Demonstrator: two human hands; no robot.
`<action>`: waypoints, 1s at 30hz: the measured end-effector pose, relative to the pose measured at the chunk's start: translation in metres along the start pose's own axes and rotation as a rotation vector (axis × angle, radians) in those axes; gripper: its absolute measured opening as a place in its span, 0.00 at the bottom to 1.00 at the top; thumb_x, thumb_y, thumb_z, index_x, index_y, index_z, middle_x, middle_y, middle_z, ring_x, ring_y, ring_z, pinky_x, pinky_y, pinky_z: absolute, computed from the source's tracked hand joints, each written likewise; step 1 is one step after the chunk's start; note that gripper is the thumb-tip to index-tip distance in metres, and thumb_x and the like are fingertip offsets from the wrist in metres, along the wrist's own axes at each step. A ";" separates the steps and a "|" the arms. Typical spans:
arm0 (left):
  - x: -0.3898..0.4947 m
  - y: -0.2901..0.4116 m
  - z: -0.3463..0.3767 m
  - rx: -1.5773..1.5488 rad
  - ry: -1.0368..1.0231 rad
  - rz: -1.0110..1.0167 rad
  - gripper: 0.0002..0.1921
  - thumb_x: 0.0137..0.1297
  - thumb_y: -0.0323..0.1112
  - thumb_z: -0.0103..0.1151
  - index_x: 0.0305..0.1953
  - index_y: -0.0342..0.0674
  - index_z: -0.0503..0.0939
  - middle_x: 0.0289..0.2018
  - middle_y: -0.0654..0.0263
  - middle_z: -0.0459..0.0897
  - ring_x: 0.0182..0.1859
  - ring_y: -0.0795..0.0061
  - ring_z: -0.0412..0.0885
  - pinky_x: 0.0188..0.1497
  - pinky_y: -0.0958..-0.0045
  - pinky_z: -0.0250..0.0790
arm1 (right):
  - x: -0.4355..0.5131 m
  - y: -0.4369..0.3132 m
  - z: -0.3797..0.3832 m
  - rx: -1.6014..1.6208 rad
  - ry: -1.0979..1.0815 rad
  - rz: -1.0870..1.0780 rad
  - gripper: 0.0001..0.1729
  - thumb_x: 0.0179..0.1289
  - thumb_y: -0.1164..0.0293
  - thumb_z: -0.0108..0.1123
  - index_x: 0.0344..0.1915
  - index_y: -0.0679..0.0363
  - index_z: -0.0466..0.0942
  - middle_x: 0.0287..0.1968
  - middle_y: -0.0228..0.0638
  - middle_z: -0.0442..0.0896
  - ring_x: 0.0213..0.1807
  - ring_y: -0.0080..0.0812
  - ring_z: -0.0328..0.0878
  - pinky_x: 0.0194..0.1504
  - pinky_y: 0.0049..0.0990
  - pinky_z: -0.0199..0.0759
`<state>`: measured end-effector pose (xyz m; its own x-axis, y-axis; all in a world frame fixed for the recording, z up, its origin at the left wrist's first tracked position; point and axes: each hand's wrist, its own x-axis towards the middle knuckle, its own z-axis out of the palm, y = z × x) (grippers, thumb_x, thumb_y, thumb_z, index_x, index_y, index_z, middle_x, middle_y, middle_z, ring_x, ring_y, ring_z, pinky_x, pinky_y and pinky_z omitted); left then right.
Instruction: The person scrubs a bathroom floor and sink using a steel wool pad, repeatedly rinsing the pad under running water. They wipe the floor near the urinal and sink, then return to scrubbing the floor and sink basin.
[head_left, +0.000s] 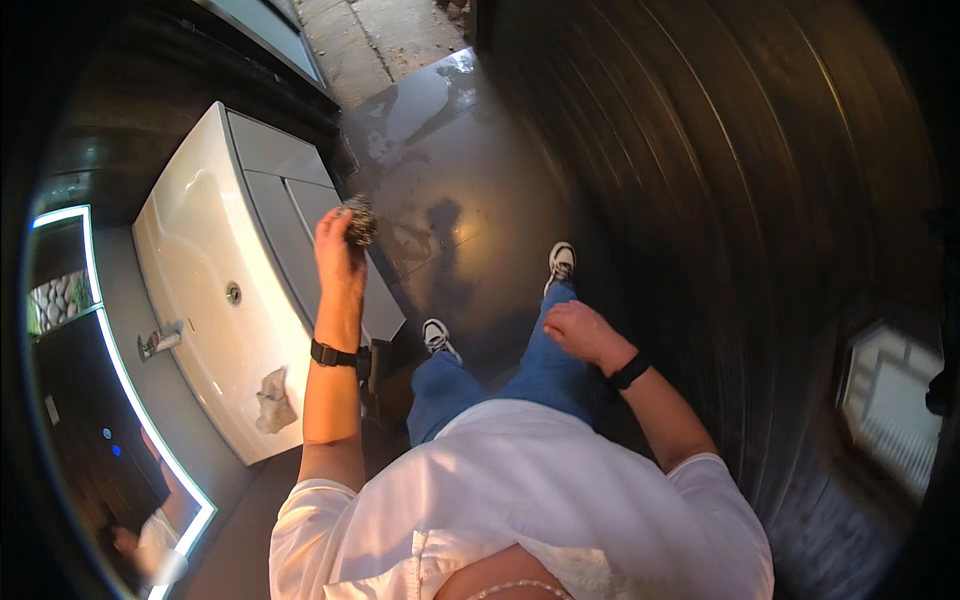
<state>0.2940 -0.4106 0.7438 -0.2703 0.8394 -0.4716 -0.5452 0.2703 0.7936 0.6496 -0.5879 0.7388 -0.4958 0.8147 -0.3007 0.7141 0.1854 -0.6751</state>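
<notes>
My left hand (337, 244) is raised beside the front edge of a white washbasin (202, 247), its fingers closed on a dark, shiny metal scourer (360, 220). A round metal drain (234, 293) sits in the basin, and a chrome faucet (160, 343) stands at its wall side. On the basin's near end lies a crumpled pale cloth (276, 403). My right hand (585, 334) hangs above my right thigh with its fingers curled; nothing shows in it, though its palm is hidden.
Grey cabinet drawers (300, 202) are under the basin. A mirror with a lit frame (120, 375) is at the left. The grey floor (480, 195) looks wet in patches and leads to an opening onto paving (367, 37). A dark panelled wall (690, 187) runs along the right.
</notes>
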 end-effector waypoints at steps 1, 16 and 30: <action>0.003 -0.022 0.016 -0.003 -0.011 -0.022 0.15 0.59 0.26 0.58 0.47 0.38 0.69 0.39 0.62 0.78 0.39 0.70 0.78 0.43 0.70 0.74 | 0.011 0.022 -0.001 0.030 -0.006 -0.033 0.10 0.58 0.66 0.56 0.31 0.60 0.80 0.33 0.40 0.81 0.41 0.43 0.77 0.46 0.38 0.70; 0.178 -0.544 0.105 0.608 -0.265 -0.265 0.17 0.55 0.29 0.61 0.45 0.38 0.69 0.34 0.63 0.78 0.36 0.71 0.77 0.37 0.71 0.70 | 0.063 0.268 0.182 0.234 -0.180 0.010 0.14 0.59 0.63 0.56 0.22 0.61 0.76 0.26 0.41 0.78 0.33 0.45 0.76 0.38 0.41 0.69; 0.483 -0.804 0.186 1.141 -0.485 0.691 0.10 0.58 0.35 0.56 0.40 0.40 0.73 0.34 0.57 0.78 0.37 0.55 0.76 0.38 0.60 0.70 | 0.090 0.310 0.200 0.219 0.145 0.469 0.18 0.64 0.57 0.53 0.44 0.60 0.73 0.49 0.51 0.73 0.56 0.49 0.67 0.63 0.54 0.51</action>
<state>0.7494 -0.1344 -0.0504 0.2077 0.9702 0.1250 0.5755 -0.2245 0.7864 0.7270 -0.5674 0.3678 -0.0636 0.8530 -0.5179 0.7149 -0.3232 -0.6201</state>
